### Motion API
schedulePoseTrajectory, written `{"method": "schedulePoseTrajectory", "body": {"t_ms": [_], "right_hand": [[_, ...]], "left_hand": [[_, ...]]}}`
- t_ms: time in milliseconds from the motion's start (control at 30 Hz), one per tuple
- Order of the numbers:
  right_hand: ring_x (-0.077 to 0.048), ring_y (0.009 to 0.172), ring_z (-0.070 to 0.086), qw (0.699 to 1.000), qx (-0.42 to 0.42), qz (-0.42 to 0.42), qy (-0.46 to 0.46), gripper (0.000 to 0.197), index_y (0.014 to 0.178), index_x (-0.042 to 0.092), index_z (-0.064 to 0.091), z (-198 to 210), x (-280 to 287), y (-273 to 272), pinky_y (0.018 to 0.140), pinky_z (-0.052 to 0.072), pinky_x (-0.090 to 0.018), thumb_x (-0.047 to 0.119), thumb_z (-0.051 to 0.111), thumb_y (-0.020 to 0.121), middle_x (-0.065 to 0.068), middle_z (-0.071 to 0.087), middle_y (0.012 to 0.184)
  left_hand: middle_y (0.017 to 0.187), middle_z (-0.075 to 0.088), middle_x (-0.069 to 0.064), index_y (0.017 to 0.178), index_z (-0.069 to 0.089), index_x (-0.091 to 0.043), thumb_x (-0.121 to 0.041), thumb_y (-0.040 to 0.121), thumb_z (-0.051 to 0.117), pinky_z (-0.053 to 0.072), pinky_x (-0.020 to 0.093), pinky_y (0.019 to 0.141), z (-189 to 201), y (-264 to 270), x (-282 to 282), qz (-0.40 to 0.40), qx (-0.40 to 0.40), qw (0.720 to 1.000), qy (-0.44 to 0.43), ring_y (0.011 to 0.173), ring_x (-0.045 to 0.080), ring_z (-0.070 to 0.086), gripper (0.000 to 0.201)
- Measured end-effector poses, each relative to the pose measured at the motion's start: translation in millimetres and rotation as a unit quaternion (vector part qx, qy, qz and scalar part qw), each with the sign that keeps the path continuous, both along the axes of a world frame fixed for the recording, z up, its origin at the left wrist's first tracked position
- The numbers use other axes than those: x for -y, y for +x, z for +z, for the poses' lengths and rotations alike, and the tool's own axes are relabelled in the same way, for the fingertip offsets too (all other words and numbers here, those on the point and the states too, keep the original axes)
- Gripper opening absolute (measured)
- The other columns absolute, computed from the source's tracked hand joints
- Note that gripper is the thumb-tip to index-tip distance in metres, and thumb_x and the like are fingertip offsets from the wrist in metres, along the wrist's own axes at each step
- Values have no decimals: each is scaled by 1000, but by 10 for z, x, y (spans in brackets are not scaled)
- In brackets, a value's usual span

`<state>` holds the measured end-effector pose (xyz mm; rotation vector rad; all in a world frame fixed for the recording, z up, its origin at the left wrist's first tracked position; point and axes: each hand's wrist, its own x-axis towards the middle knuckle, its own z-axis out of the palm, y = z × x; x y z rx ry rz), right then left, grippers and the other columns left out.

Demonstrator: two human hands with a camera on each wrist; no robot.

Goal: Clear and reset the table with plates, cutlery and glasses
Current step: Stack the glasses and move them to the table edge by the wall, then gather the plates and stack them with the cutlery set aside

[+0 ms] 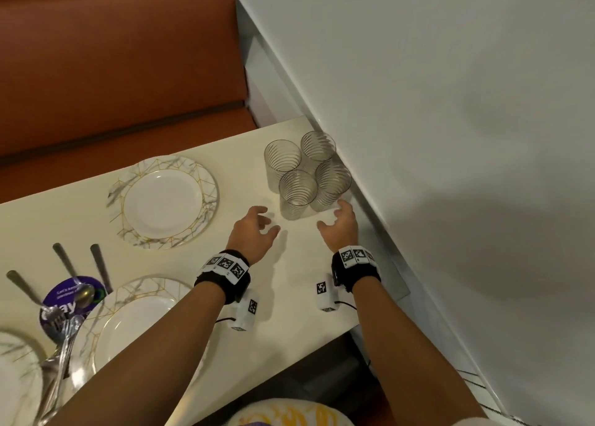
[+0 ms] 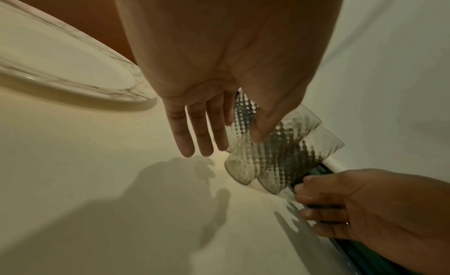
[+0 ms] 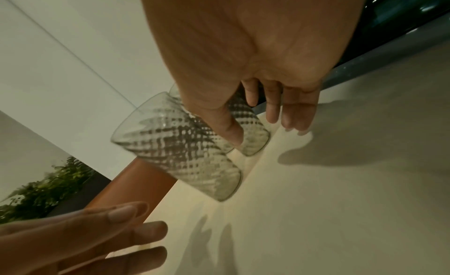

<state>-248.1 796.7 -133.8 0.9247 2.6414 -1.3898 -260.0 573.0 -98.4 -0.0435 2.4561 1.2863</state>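
Observation:
Several ribbed clear glasses [image 1: 297,193] stand in a tight cluster at the table's far right corner, against the wall. My left hand [image 1: 257,226] hovers just left of the nearest glass, fingers relaxed and spread, holding nothing. My right hand [image 1: 339,218] is at the right side of the cluster, fingers open, its fingertips close to a glass [image 1: 333,184]; contact is unclear. The left wrist view shows the glasses [image 2: 268,160] beyond my straight left fingers [image 2: 199,133]. In the right wrist view the glasses [image 3: 185,150] sit ahead of my open right hand [image 3: 263,123].
A marble-and-gold plate [image 1: 162,201] lies left of the glasses, another plate [image 1: 135,325] nearer me. Forks and spoons lie over a purple disc [image 1: 72,300] at the left. A white wall [image 1: 450,135] borders the cream table [image 1: 296,277]; an orange bench [image 1: 122,64] sits behind.

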Motion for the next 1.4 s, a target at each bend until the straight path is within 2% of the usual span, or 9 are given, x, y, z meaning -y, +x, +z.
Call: {"method": "schedulePoseTrajectory", "body": {"t_ms": [167, 333, 467, 733, 833, 967, 1133, 1300, 1400], "right_hand": [[-34, 108, 62, 1000, 2, 23, 18, 53, 128, 8, 58, -21, 508, 323, 100, 49, -51, 5, 73, 77, -18, 65, 117], [-24, 98, 62, 992, 28, 120, 10, 37, 120, 13, 64, 53, 1251, 605, 93, 51, -38, 6, 68, 85, -10, 66, 113], [-20, 101, 63, 975, 55, 214, 10, 34, 120, 15, 64, 29, 1951, 853, 90, 48, -26, 11, 67, 87, -8, 65, 114], [-24, 109, 63, 964, 119, 239, 10, 45, 129, 18, 54, -4, 2957, 1151, 98, 53, -42, 21, 68, 86, -3, 63, 123], [-27, 110, 63, 968, 125, 217, 33, 48, 131, 17, 52, -4, 3079, 1185, 96, 54, -43, 22, 68, 86, -4, 62, 125], [-26, 99, 63, 971, 126, 197, 46, 31, 119, 10, 59, 12, 3086, 1201, 78, 47, -29, 11, 63, 88, -9, 66, 115], [-21, 97, 58, 976, 120, 178, 24, 31, 123, 9, 58, 207, 2945, 1180, 77, 42, -24, 8, 61, 93, -9, 63, 116], [-22, 105, 58, 979, 79, 190, 3, 29, 125, 14, 55, 593, 2736, 1070, 86, 42, -28, 14, 58, 96, -4, 61, 117], [-19, 99, 57, 979, 27, 202, 5, 27, 124, 16, 56, 876, 2628, 949, 78, 42, -22, 11, 56, 97, -2, 61, 110]], "left_hand": [[99, 75, -3, 118, 67, -20, -22, 96, 64, 57, 34, 89, 5, 294, 593, 19, -3, 1000, 4, 92, 12, 69, 22], [96, 73, -2, 113, 69, -18, -17, 96, 63, 55, 27, 85, -11, 611, 1311, 60, -13, 998, 12, 91, 15, 70, 18], [96, 73, 1, 116, 69, -16, -16, 97, 63, 55, 28, 85, -33, 904, 1939, 93, -19, 995, 1, 90, 18, 69, 19], [95, 70, -7, 116, 69, -16, -18, 99, 64, 52, 28, 89, -77, 1435, 3065, 147, -17, 989, -22, 91, 14, 66, 18], [97, 70, -6, 114, 70, -19, -20, 98, 64, 51, 26, 88, -104, 1564, 3348, 179, -7, 983, -32, 93, 17, 67, 17], [98, 73, -2, 111, 70, -21, -20, 97, 63, 57, 30, 84, -105, 1686, 3577, 194, 1, 981, -24, 90, 16, 69, 16], [100, 70, -5, 112, 70, -20, -22, 97, 64, 63, 41, 83, -75, 1722, 3601, 202, 7, 979, 1, 90, 16, 69, 16], [107, 67, -2, 119, 67, -17, -18, 100, 61, 54, 25, 83, 16, 1644, 3451, 182, 7, 983, 8, 97, 16, 65, 20], [111, 66, 1, 126, 64, -13, -22, 103, 59, 50, 21, 78, 120, 1552, 3353, 175, 4, 984, 18, 96, 14, 63, 25]]}}
